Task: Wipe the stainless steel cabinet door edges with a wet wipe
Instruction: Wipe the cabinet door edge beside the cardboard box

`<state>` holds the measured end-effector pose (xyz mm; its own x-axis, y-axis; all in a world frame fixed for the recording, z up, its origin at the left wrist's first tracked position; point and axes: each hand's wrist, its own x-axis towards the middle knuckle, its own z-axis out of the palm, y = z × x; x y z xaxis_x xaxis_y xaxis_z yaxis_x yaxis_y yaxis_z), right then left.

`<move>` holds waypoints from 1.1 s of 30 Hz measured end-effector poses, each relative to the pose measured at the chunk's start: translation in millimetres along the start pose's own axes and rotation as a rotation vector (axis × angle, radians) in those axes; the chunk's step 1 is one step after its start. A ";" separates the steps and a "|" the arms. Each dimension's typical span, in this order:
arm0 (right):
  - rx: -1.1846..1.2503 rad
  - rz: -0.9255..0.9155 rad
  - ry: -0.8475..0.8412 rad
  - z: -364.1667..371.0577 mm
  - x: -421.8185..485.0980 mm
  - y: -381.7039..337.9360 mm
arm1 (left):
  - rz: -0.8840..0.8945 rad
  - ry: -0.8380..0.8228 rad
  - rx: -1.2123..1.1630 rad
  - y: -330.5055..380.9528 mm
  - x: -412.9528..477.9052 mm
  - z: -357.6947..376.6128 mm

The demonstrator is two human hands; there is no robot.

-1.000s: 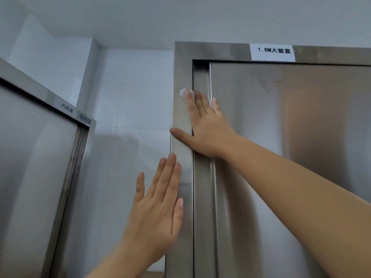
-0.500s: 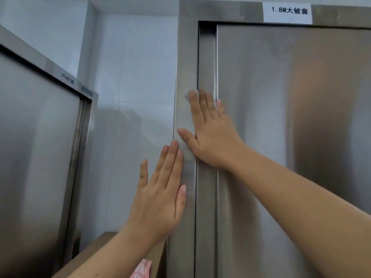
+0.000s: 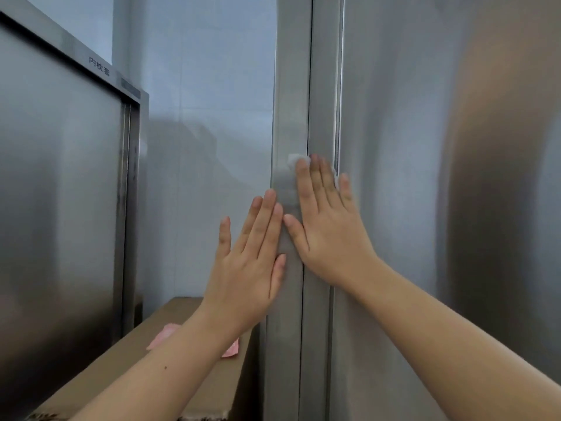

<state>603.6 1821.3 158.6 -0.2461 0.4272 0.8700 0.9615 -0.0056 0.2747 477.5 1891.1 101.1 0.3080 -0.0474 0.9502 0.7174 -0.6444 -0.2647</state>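
Right hand (image 3: 331, 235) flat, straight fingers pressing wipe (image 3: 297, 161) on door edge (image 3: 322, 86); left hand (image 3: 249, 268) flat, empty, just beside edge

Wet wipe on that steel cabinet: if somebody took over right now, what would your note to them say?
Right hand: flat, straight fingers pressing the wet wipe on the door frame edge.
Left hand: flat, holding nothing, against the frame's left side.
Done: a darker, seemingly damp patch beside the wipe.
Left: probably the strip below the hands; the other edges are out of view.
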 end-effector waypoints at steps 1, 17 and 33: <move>-0.006 0.002 -0.006 -0.1 -0.6 0.2 | -0.001 -0.009 0.000 0.5 -3.8 -0.3; -0.034 0.117 -0.043 30.0 -76.5 -28.4 | 0.041 -0.082 -0.116 -1.1 -32.3 -3.4; -0.053 0.187 -0.062 25.8 -58.3 -27.6 | 0.063 -0.005 -0.284 -3.1 -46.1 15.0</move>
<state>594.6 1819.9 89.8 -0.0545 0.4692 0.8814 0.9815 -0.1372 0.1337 470.4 1906.8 55.6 0.3506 -0.0908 0.9321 0.4929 -0.8284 -0.2661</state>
